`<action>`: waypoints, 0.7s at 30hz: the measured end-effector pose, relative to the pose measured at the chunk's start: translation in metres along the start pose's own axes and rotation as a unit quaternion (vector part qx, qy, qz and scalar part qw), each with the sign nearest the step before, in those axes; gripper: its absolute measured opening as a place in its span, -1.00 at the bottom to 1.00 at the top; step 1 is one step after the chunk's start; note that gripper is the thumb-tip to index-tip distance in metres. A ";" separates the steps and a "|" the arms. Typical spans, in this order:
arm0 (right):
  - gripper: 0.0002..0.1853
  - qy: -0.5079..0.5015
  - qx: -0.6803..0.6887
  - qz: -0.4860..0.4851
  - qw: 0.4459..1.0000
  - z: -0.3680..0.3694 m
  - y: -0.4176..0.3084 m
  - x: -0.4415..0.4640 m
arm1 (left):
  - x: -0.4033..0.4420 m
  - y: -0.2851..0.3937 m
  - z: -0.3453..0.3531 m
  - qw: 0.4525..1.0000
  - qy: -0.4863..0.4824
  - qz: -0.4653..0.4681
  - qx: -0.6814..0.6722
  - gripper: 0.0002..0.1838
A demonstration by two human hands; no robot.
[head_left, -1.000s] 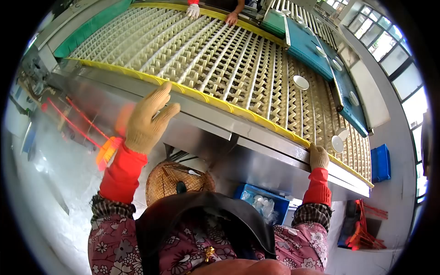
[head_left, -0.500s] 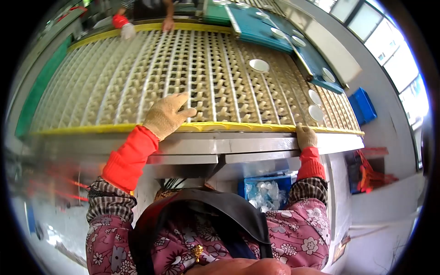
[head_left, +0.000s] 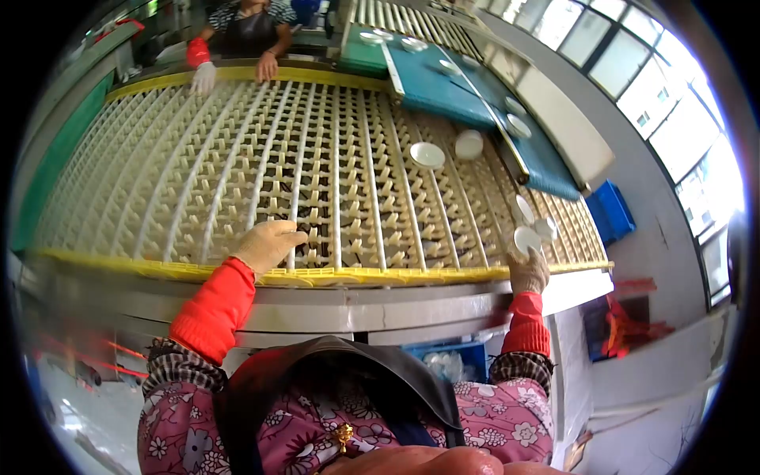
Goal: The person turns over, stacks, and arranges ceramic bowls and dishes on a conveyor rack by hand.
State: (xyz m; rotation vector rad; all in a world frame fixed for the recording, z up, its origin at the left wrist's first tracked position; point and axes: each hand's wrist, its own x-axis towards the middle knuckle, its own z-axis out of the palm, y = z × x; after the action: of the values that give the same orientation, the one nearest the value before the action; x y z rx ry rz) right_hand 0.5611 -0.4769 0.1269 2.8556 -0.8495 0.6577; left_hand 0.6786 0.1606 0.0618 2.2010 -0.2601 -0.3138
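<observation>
My left hand, in a tan glove, is over the near part of the pegged conveyor, fingers apart and holding nothing. At the near right, my right hand reaches over the yellow edge and touches a white bowl with its fingertips; whether it grips the bowl is unclear. Another bowl lies just beside it, and one more is slightly farther back. Farther off, a white bowl rests on the pegs near a tilted one.
Across the conveyor a person has both hands at the far edge. Blue belts carrying several bowls slope in at the back right. A blue crate stands right of the conveyor; another blue bin sits below its near edge.
My right hand has moved from the yellow edge to the bowl. My left hand, earlier raised before the conveyor, is over the pegs. Another bowl has appeared near the belt end. The view has shifted.
</observation>
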 end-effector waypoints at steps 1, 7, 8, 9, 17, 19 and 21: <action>-0.13 0.027 -0.060 0.009 0.998 0.010 0.005 0.019 | 0.001 -0.005 0.000 0.999 0.005 -0.003 -0.047 -0.36; -0.10 -0.068 -0.191 0.090 0.975 0.047 -0.009 0.064 | -0.002 -0.001 -0.002 0.996 0.048 -0.014 -0.070 -0.45; -0.17 -0.096 -0.198 0.112 0.969 0.055 -0.006 0.071 | -0.003 0.000 0.000 0.994 0.053 -0.026 -0.094 -0.45; -0.23 -0.124 -0.205 0.133 0.962 0.064 -0.003 0.078 | -0.004 0.004 0.000 0.991 0.056 -0.038 -0.115 -0.44; -0.51 -0.150 -0.156 0.111 0.970 0.036 -0.034 0.083 | -0.010 0.036 -0.006 0.993 0.109 -0.019 -0.047 -0.37; -0.49 -0.103 -0.023 0.037 0.994 0.059 -0.016 0.084 | -0.008 0.027 0.015 0.977 0.195 0.076 -0.033 -0.32; -0.51 -0.095 0.088 0.010 0.992 0.052 -0.046 0.078 | -0.016 0.048 0.010 0.986 0.150 0.067 -0.019 -0.20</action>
State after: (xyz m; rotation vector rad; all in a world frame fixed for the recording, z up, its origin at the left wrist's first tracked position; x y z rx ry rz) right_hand 0.6638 -0.4880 0.1151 3.1121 -0.8878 0.4917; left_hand 0.6570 0.1288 0.0966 2.1456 -0.2320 0.0867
